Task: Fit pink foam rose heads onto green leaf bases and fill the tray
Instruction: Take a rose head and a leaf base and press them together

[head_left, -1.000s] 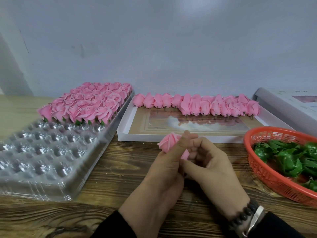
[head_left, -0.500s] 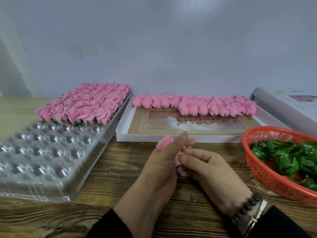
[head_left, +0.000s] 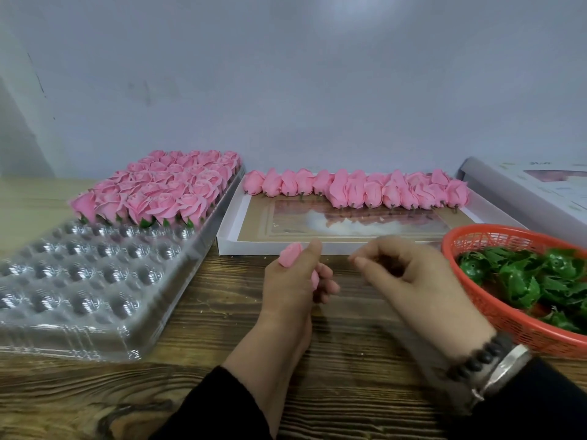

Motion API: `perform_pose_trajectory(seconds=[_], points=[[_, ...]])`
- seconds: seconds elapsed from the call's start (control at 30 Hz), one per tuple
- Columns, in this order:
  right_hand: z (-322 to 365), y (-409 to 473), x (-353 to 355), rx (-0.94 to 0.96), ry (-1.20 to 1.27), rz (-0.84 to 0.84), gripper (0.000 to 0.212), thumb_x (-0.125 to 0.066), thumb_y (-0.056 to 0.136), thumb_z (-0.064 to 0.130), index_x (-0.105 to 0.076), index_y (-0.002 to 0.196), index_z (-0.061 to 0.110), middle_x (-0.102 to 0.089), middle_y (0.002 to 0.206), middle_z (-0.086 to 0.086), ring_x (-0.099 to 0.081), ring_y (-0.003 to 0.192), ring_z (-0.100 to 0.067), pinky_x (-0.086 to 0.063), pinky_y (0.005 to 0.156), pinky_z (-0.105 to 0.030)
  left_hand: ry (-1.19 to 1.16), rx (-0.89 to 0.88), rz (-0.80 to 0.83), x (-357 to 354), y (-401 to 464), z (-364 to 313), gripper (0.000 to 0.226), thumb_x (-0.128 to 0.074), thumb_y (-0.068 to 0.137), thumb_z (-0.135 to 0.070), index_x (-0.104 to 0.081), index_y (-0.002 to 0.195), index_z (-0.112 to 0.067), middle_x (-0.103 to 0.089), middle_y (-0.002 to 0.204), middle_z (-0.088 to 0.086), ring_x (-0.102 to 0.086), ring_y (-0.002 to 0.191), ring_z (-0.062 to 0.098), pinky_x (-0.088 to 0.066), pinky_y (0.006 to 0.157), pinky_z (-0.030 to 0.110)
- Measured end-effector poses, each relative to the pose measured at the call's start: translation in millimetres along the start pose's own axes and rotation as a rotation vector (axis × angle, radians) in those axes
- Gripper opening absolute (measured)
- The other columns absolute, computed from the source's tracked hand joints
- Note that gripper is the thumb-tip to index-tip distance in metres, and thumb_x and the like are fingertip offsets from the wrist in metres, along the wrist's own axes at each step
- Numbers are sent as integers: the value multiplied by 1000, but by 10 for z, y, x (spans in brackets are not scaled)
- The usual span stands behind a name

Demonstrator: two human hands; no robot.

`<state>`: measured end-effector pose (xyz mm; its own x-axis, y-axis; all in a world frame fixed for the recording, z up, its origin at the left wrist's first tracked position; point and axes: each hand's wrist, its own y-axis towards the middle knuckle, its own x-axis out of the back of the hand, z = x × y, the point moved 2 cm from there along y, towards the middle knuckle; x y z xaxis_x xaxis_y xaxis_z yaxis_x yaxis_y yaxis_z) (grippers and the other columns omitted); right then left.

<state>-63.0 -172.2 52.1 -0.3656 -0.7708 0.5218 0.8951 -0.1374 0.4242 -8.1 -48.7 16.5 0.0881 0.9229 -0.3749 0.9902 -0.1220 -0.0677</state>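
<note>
At frame centre the left hand (head_left: pixel 293 281) grips a pink rose head (head_left: pixel 290 255) above the worktop (head_left: pixel 206 328); the right hand (head_left: pixel 409 274) beside it, fingers loosely curled, holds nothing visible. The tray (head_left: pixel 79 281) lies left.

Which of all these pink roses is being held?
The rose head gripped in the left hand, above the table; the others sit in the tray or box.

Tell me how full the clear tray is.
Partly full: clear tray holds finished roses in far rows; near pockets are empty.
</note>
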Motion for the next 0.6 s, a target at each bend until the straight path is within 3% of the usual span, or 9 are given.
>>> perform_pose_trajectory(seconds=[0.13, 0.23, 0.33, 0.43, 0.53, 0.6], points=[[-19, 169, 475, 46, -258, -88, 11, -64, 80, 12, -66, 76, 21, -58, 64, 15, -52, 59, 1, -37, 56, -10, 119, -30, 31, -18, -10, 14, 45, -59, 89, -24, -49, 46, -11, -43, 39, 1, -39, 33, 9, -31, 37, 16], [-184, 296, 794, -64, -516, -63, 13, -64, 81, 12, -63, 77, 24, -60, 71, 11, -54, 65, -6, -36, 58, -23, 147, -25, 51, -22, -16, 12, 45, -60, 88, -26, -49, 47, -12, -43, 39, 0, -39, 35, 9, -31, 38, 16], [-425, 379, 914, -195, -779, 38, 9, -66, 79, 16, -62, 84, 22, -60, 85, -2, -54, 78, -21, -41, 70, -31, 163, -25, 65, -26, -21, 10, 46, -60, 88, -27, -50, 46, -13, -43, 39, 0, -39, 35, 9, -31, 38, 16], [-596, 426, 908, -278, -1021, 175, 27, -62, 80, 18, -59, 106, 22, -45, 90, 0, -55, 93, -25, -49, 79, -38, 177, -24, 71, -33, -26, 7, 45, -60, 88, -28, -50, 47, -12, -44, 39, 0, -39, 35, 9, -31, 38, 16], [-672, 460, 924, -340, -1111, 291, 43, -61, 79, 20, -53, 120, 26, -54, 105, -3, -57, 97, -23, -51, 82, -38, 180, -15, 77, -33, -30, 6, 44, -60, 88, -28, -51, 48, -11, -44, 39, 0, -39, 35, 9, -31, 38, 15], [-699, 455, 930, -359, -1123, 362, 39, -62, 79, 24, -56, 117, 31, -60, 110, 0, -59, 98, -19, -50, 83, -33, 183, -9, 81, -32, -31, 3, 44, -60, 88, -29, -51, 49, -11, -44, 40, 0, -39, 35, 8, -32, 38, 15]])
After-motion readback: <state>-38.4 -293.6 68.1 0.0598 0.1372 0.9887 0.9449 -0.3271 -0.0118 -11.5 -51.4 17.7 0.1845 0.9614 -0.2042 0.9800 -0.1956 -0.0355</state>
